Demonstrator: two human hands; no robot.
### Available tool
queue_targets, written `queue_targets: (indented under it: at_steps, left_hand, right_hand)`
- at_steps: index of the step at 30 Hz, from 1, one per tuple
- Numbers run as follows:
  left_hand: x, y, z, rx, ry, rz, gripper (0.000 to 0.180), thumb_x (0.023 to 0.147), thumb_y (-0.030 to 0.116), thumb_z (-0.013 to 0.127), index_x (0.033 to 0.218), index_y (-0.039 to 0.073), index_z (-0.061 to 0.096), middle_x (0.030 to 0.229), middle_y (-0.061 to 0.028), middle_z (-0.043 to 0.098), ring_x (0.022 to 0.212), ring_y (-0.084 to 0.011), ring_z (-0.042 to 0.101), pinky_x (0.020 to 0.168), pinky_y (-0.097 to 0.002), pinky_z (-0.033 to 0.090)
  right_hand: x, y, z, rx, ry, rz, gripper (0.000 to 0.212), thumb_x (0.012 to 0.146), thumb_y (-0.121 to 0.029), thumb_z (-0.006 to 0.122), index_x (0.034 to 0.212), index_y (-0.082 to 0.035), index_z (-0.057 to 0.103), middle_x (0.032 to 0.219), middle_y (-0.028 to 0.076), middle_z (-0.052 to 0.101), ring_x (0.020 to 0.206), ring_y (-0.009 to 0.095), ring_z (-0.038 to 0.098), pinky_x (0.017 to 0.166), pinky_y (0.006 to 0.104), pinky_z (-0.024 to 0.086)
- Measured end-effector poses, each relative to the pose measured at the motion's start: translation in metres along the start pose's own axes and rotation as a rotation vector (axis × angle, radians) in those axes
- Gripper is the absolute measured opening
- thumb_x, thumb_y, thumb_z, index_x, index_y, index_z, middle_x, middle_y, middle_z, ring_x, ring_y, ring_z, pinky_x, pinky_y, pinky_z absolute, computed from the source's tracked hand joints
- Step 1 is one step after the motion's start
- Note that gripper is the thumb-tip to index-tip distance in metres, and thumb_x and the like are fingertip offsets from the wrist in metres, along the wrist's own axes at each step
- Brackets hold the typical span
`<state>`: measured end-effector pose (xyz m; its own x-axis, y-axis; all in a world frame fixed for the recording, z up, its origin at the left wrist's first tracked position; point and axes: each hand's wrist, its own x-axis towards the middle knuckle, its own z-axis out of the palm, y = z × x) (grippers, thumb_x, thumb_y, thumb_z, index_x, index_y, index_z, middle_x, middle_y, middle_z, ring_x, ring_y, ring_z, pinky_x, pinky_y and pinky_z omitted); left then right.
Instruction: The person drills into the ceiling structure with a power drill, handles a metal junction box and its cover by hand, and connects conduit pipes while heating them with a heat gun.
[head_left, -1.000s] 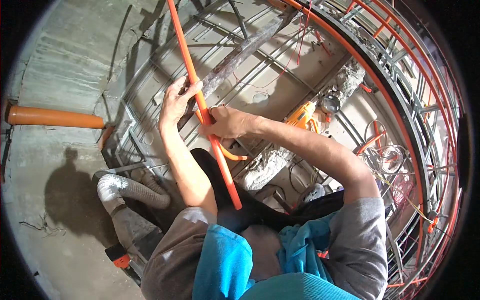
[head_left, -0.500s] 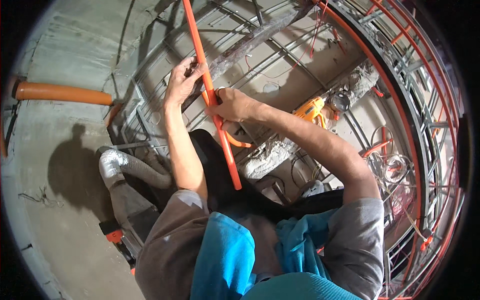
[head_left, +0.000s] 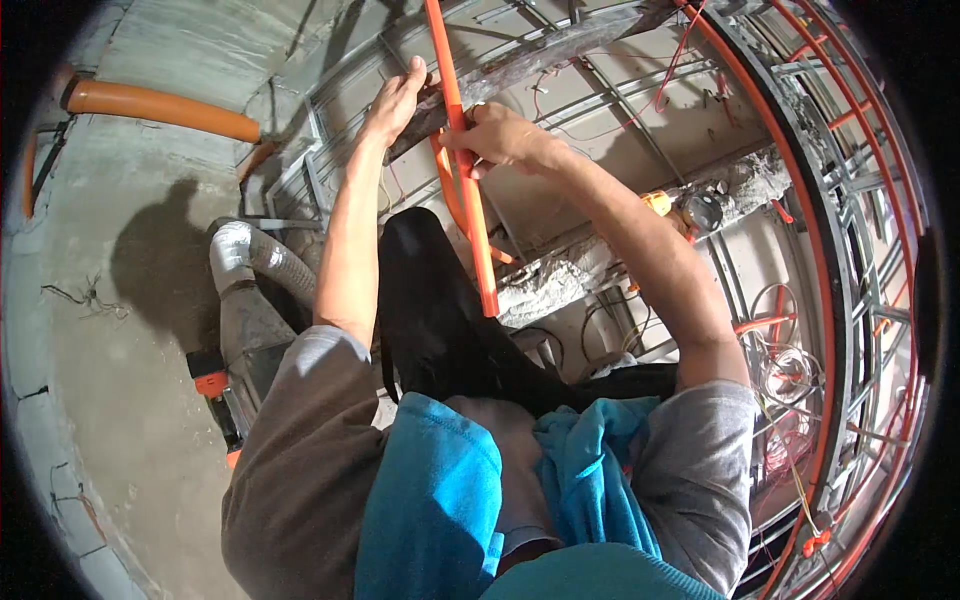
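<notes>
Above a metal rebar grid: both hands at one orange conduit.
Thick orange pipe lay far left on concrete; straight orange conduit ran upright between hands; right hand gripped it closed; left hand, fingers extended, touched beside it.

Both hands, left hand and right hand, have slid farther up the orange conduit.

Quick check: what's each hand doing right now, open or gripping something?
Left hand: open, fingers extended, resting against the grey debris-crusted beam.
Right hand: closed around the straight orange plastic conduit.
</notes>
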<state>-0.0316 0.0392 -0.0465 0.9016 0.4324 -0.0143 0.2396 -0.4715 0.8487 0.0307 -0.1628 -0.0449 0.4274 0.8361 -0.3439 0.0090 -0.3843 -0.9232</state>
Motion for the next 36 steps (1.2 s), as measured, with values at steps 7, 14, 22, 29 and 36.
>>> queue_targets:
  at_steps: [7, 14, 22, 29, 36]
  left_hand:
    - [0.008, -0.016, -0.005, 0.147, 0.009, -0.106, 0.089, 0.1, 0.075, 0.041, 0.114, -0.008, 0.069, 0.111, -0.0109, 0.069, 0.108, -0.0187, 0.059, 0.101, -0.0361, 0.044]
    - [0.013, -0.021, -0.007, 0.08, -0.013, -0.089, 0.091, 0.097, 0.078, 0.043, 0.106, -0.008, 0.069, 0.104, -0.0089, 0.067, 0.102, -0.0169, 0.056, 0.096, -0.0361, 0.045]
    - [0.017, -0.024, -0.003, 0.078, -0.008, -0.104, 0.082, 0.102, 0.07, 0.044, 0.105, -0.007, 0.07, 0.104, -0.0059, 0.068, 0.101, -0.0145, 0.056, 0.094, -0.0341, 0.046]
    - [0.01, -0.011, -0.008, 0.08, -0.122, -0.148, 0.096, 0.096, 0.079, 0.042, 0.129, -0.009, 0.064, 0.139, -0.0155, 0.06, 0.133, -0.0198, 0.046, 0.117, -0.0379, 0.031]
    - [0.02, -0.016, -0.004, 0.184, -0.121, -0.214, 0.1, 0.096, 0.08, 0.039, 0.137, -0.009, 0.058, 0.146, -0.0252, 0.055, 0.142, -0.0286, 0.046, 0.119, -0.0412, 0.032]
  right_hand:
    - [-0.003, -0.008, -0.006, -0.008, -0.025, -0.047, 0.037, 0.095, -0.032, 0.073, 0.096, 0.005, 0.07, 0.078, 0.009, 0.07, 0.062, 0.016, 0.07, 0.057, 0.0284, 0.056]
    - [0.014, 0.004, -0.008, -0.017, 0.024, -0.094, 0.037, 0.093, -0.031, 0.076, 0.096, 0.006, 0.071, 0.08, 0.011, 0.073, 0.062, 0.018, 0.072, 0.058, 0.0304, 0.059]
    - [0.026, 0.011, -0.008, 0.009, 0.097, -0.138, 0.032, 0.092, -0.035, 0.074, 0.084, -0.004, 0.08, 0.07, 0.009, 0.074, 0.064, 0.016, 0.073, 0.069, 0.0335, 0.059]
    - [0.02, 0.0, -0.007, -0.043, 0.135, -0.128, 0.032, 0.091, -0.033, 0.075, 0.085, -0.002, 0.079, 0.069, 0.01, 0.074, 0.064, 0.017, 0.073, 0.069, 0.0336, 0.059]
    - [0.017, 0.001, -0.015, -0.088, 0.091, -0.148, 0.049, 0.092, -0.034, 0.075, 0.103, 0.014, 0.066, 0.083, 0.018, 0.074, 0.067, 0.022, 0.076, 0.061, 0.0337, 0.062]
